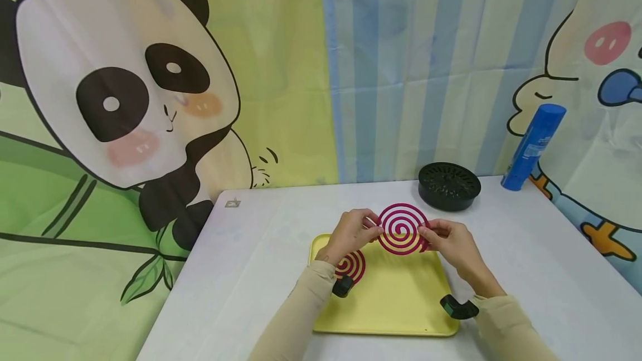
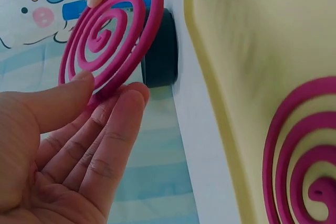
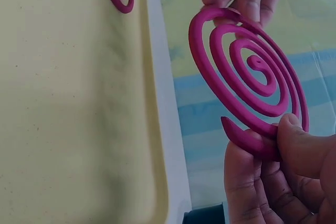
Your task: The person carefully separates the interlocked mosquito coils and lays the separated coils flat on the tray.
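A magenta mosquito coil [image 1: 400, 231] is held up above the far part of a yellow tray [image 1: 396, 302], its spiral facing me. My left hand [image 1: 353, 234] pinches its left edge between thumb and fingers. On the opposite edge, near the coil's pointed outer end, my right hand [image 1: 453, 240] grips with the thumb on the near face and fingers behind, as the right wrist view shows. A second magenta coil [image 2: 321, 190] lies on the tray's left side, partly hidden by my left wrist in the head view.
Behind the tray, a round black tin [image 1: 448, 185] with a perforated top sits on the white table [image 1: 251, 272]. A blue cylinder [image 1: 534, 146] stands at the back right corner. A cartoon-printed curtain [image 1: 281, 71] hangs behind the table. Each wrist carries a small black camera mount.
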### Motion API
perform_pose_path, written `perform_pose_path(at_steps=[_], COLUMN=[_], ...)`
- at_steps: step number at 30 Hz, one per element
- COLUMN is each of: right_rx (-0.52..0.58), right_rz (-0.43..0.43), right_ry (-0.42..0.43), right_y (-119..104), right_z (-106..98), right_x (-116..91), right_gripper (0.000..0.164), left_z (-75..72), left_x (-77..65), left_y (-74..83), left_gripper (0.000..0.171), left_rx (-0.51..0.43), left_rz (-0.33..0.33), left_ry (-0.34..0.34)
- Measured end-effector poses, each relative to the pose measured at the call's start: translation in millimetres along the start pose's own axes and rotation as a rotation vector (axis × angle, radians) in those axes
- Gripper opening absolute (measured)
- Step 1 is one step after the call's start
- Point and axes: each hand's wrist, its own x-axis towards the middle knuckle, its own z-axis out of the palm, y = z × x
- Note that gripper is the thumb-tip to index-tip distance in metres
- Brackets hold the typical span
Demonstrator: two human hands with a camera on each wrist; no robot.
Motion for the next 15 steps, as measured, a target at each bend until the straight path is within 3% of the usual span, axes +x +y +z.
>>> perform_pose_path(at_steps=[7,15], right_rx=[-0.020,-0.163], right_rz=[0.004,0.004], right_ry=[-0.018,-0.046], right_y=[2.8,10.2], right_z=[2.6,2.0], right_x=[-2.0,-2.8], right_gripper=[0.038,0.032], left_z=[7.1,12.1], left_x=[1.2,-2.2], left_y=[0.0,-9.4], left_gripper=[0.015,0.011], left_rx=[-0.066,0.005], left_rz=[-0.036,-0.083], left_ry=[0.015,-0.024])
